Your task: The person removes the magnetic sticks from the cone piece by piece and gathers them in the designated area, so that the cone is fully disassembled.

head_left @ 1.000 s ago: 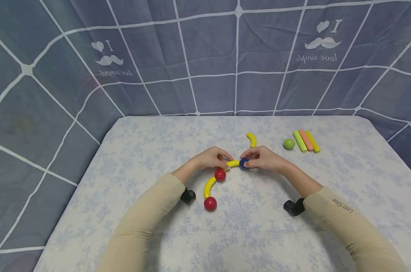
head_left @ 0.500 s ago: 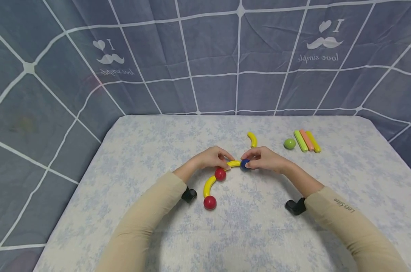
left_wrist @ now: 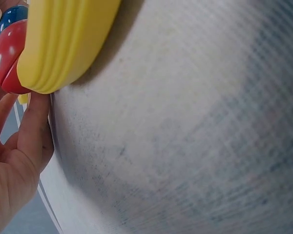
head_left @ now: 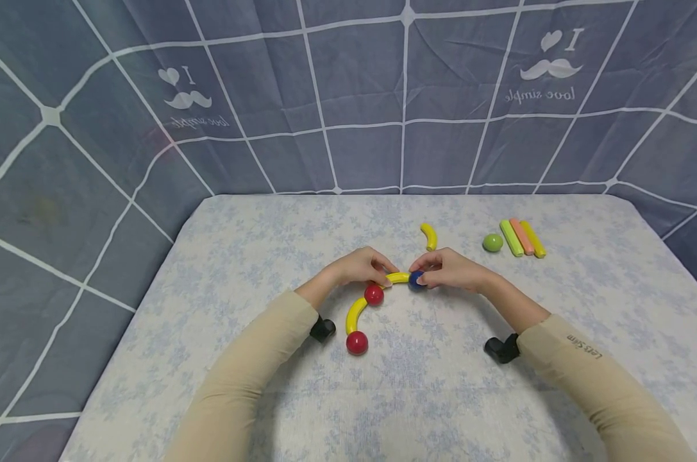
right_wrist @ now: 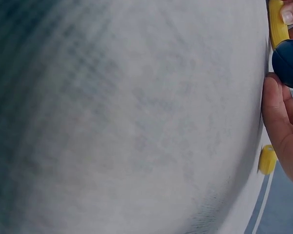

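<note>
In the head view, the right hand [head_left: 454, 268] pinches the blue ball [head_left: 416, 280] while the left hand [head_left: 361, 266] pinches the yellow curved piece [head_left: 398, 278] touching its left, seemingly to steady the joint. The left wrist view shows another yellow curve [left_wrist: 68, 44] meeting a red ball [left_wrist: 9, 56], nearer than the blue ball. In the right wrist view, fingertips brace the blue ball, probably against rolling.

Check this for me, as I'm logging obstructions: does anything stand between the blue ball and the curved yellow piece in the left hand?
Nothing visible does: the right hand holds the blue ball, which appears to meet the end of the curved yellow piece that the left hand grips.
</note>
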Action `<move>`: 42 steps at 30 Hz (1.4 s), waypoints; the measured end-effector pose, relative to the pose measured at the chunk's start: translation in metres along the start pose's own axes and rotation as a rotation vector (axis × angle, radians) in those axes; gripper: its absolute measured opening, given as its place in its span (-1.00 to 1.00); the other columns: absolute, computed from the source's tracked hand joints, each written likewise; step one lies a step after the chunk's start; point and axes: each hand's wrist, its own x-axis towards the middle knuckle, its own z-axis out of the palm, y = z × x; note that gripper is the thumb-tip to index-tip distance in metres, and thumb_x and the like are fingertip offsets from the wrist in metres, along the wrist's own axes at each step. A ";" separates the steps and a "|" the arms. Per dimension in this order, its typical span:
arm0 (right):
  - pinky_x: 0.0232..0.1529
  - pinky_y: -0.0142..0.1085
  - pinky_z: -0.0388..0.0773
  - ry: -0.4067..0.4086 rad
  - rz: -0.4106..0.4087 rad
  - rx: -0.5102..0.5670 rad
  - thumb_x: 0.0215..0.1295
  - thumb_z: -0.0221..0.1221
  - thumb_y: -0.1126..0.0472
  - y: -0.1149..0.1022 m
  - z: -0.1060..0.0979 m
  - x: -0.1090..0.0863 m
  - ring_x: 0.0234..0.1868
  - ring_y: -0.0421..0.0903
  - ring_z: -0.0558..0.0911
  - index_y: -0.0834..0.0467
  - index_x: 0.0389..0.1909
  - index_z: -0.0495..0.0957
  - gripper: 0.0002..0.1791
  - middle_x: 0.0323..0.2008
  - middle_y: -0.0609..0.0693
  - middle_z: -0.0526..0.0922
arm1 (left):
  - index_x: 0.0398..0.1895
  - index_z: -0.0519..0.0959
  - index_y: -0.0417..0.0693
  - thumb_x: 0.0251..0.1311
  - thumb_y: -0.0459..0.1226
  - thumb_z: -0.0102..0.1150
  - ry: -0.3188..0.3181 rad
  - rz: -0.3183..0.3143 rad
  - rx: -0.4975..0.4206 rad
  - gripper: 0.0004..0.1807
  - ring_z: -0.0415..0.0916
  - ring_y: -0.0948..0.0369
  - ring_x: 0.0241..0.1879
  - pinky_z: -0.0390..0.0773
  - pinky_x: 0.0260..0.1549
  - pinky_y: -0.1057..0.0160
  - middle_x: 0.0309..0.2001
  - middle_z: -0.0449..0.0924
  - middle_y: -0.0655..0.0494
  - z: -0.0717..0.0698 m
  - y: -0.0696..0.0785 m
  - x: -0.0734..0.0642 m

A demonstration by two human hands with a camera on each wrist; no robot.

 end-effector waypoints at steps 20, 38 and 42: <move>-0.16 -0.29 0.55 0.048 -0.034 -0.015 0.20 0.16 0.24 0.016 -0.023 -0.031 -0.20 -0.09 0.59 0.36 0.07 0.45 -0.57 -0.03 0.20 0.53 | -0.01 0.59 -0.26 0.09 -0.43 0.25 0.015 -0.047 -0.011 -0.66 0.30 0.29 -0.49 0.34 -0.48 0.45 -0.38 0.54 0.07 0.001 0.002 -0.002; -0.28 -0.39 0.54 0.378 0.062 -0.124 0.26 0.20 0.13 0.038 -0.069 -0.081 -0.28 -0.28 0.51 0.41 0.13 0.39 -0.46 0.01 0.29 0.39 | 0.02 0.58 -0.26 0.10 -0.42 0.24 0.003 -0.071 -0.040 -0.64 0.27 0.31 -0.53 0.31 -0.52 0.45 -0.40 0.53 0.08 -0.001 0.002 0.000; -0.35 -0.37 0.53 0.449 0.077 -0.218 0.24 0.21 0.08 0.042 -0.073 -0.084 -0.26 -0.20 0.47 0.37 0.11 0.42 -0.46 -0.03 0.28 0.41 | 0.02 0.58 -0.25 0.11 -0.42 0.24 0.007 -0.076 -0.038 -0.64 0.28 0.32 -0.53 0.32 -0.52 0.46 -0.40 0.53 0.09 0.000 0.002 -0.001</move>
